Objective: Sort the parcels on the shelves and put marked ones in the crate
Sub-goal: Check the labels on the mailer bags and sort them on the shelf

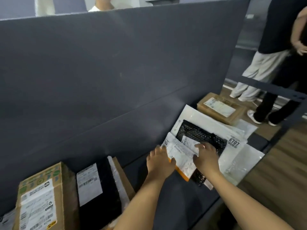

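While both hands hold one parcel, most of the sorting looks not yet done. The left hand [160, 163] grips the left edge of an orange parcel [180, 159] that has a white label, with the thumb on top. The right hand [206, 159] holds the other side, with its fingers bent over the label. So the orange parcel sits between the two hands, partly over a black bubble bag [196, 131] that lies on the gray shelf [174, 196]. Under the black bubble bag, and past the right hand, are some white bags [199, 117]. Further off that way is a flat brown box [221, 107]. Back beside the left arm stand a cardboard box with green print [43, 193] and a black parcel [103, 188], close together. No crate can be seen, so nothing shows as put away. The label is too blurry to tell if it has a mark. Many parcels look left to check.
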Demonstrator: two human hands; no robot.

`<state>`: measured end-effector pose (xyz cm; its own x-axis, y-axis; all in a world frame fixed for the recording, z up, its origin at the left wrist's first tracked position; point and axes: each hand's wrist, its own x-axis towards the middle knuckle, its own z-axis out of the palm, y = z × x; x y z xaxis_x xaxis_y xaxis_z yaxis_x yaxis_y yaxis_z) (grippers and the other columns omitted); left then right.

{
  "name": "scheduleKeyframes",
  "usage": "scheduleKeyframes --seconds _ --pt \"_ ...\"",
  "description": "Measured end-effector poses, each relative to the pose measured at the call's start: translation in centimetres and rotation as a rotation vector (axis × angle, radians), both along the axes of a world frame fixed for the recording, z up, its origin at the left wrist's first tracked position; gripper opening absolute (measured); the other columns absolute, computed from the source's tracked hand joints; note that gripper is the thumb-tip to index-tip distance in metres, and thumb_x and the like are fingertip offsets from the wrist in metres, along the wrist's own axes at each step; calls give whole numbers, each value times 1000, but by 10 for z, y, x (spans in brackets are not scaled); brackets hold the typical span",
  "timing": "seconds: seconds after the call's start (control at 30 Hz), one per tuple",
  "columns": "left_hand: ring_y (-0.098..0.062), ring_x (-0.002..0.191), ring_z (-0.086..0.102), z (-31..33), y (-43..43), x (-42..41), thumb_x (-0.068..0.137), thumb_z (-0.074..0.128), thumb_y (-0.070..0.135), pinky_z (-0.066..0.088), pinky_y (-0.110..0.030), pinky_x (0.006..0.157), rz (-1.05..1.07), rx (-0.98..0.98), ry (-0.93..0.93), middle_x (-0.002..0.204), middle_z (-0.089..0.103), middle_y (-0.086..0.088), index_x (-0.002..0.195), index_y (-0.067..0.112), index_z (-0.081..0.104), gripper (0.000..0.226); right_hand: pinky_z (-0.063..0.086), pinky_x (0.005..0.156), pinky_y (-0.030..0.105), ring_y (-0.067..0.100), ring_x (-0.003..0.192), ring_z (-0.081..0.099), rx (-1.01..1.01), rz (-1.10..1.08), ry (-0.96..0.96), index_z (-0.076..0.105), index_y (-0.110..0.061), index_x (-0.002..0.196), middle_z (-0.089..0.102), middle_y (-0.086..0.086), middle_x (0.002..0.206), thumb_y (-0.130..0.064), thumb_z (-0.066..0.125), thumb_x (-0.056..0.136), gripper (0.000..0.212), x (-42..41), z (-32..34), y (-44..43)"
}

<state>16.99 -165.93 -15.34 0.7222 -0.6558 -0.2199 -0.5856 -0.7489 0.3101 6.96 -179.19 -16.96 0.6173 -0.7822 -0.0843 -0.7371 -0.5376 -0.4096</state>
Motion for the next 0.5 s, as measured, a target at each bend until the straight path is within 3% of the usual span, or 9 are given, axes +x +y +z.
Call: scheduleKeyframes --seconds 0.1,0.27,0.4,0.5 --pt "-30 142 22 -7 -22 -8 94 42 44 25 -42 112 -21 26 22 158 16 -9 150 16 20 66 14 115 43 32 144 10 -195 -48 93 28 -17 145 19 10 155 -28 54 89 63 -5 7 -25" --pt "-31 139 25 -15 -32 -12 94 43 42 27 -42 111 9 51 65 157 18 -9 148 15 23 64 28 106 41 33 128 32 -246 -112 305 19 -13 144 35 12 139 -27 56 85 71 -9 6 -52" --pt "-31 137 29 -17 -26 -6 94 43 41 30 -43 109 68 70 63 154 22 -9 147 14 24 63 33 101 40 32 120 39 -205 -106 366 44 -12 129 46 11 126 -21 56 83 48 -8 2 -62" --pt "-30 135 32 -17 -20 -2 93 45 39 31 -43 108 115 47 58 150 30 -8 145 13 28 61 41 91 37 33 117 42 -114 -80 242 53 -13 122 50 12 123 -24 58 84 40 -6 8 -69"
